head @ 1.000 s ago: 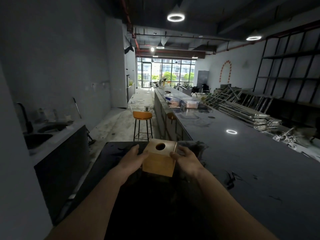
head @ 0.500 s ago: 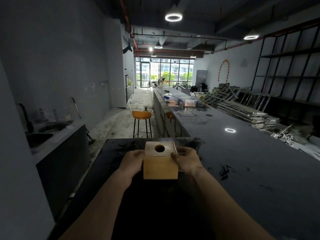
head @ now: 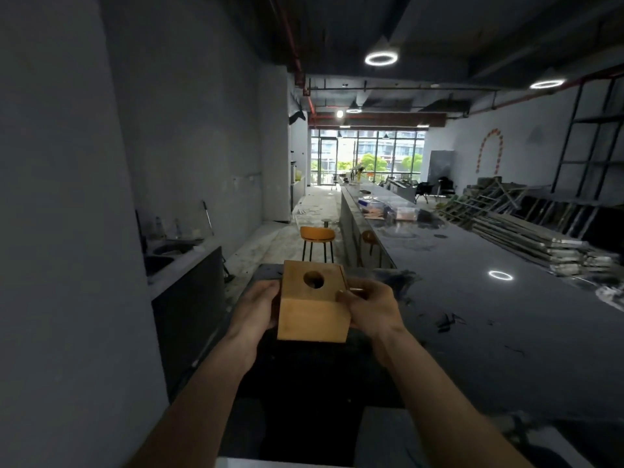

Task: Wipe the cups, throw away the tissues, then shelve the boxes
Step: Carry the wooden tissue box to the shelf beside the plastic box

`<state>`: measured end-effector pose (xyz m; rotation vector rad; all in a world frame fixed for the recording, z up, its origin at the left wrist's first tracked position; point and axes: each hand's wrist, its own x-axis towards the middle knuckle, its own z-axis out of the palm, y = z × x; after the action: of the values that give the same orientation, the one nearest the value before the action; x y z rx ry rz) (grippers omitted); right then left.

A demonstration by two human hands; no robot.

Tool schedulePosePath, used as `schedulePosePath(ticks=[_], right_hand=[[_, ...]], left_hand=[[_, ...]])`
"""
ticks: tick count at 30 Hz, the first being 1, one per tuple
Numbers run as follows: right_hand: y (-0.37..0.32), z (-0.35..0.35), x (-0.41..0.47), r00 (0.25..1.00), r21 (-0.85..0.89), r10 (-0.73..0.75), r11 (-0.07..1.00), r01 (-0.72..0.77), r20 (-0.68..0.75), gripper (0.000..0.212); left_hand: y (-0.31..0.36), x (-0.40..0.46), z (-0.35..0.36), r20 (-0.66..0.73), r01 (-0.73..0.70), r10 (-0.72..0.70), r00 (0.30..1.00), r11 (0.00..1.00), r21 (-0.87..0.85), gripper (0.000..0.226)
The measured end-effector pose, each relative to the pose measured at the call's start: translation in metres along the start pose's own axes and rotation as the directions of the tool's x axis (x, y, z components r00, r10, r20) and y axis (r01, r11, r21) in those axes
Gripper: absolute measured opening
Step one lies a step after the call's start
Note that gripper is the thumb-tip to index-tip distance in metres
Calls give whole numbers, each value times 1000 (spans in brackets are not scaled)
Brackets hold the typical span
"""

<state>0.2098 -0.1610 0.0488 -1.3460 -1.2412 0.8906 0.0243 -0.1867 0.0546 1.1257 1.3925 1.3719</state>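
A square wooden box [head: 312,307] with a round hole in its top is held in front of me, above the near end of a long black counter [head: 489,315]. My left hand [head: 255,307] grips its left side. My right hand [head: 369,307] grips its right side, thumb on the top edge. The box is lifted clear of the counter and tilted slightly toward me. No cups or tissues are in sight.
To the left stands a dark cabinet with a sink [head: 172,251] and bottles. An orange stool [head: 317,236] stands in the aisle beyond. Plastic containers [head: 388,209] sit far down the counter. Stacked metal frames [head: 526,231] and dark shelving [head: 594,157] line the right wall.
The box has come up and toward me in both hands, and my view has shifted back and to the right, showing more of the left wall.
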Motion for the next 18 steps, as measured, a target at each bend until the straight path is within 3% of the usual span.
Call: schedulePosePath(ticks=[3, 6, 8, 10, 18], right_hand=[[-13, 13, -30, 998, 9, -34, 999, 34, 55, 17], [-25, 30, -59, 994, 7, -66, 998, 66, 85, 22], [-33, 44, -82, 989, -13, -99, 995, 101, 107, 31], [-44, 61, -108, 984, -34, -129, 990, 134, 124, 26], [-58, 165, -218, 944, 1, -64, 998, 67, 323, 23]], left_hand=[[-3, -24, -29, -57, -37, 35, 998, 999, -29, 22], [-9, -45, -64, -60, -63, 59, 996, 996, -68, 21], [-14, -61, -89, -56, -61, 55, 997, 992, -107, 31], [-20, -76, -119, -53, -61, 55, 997, 990, -125, 43], [-42, -171, -267, -76, -137, 132, 988, 988, -65, 62]])
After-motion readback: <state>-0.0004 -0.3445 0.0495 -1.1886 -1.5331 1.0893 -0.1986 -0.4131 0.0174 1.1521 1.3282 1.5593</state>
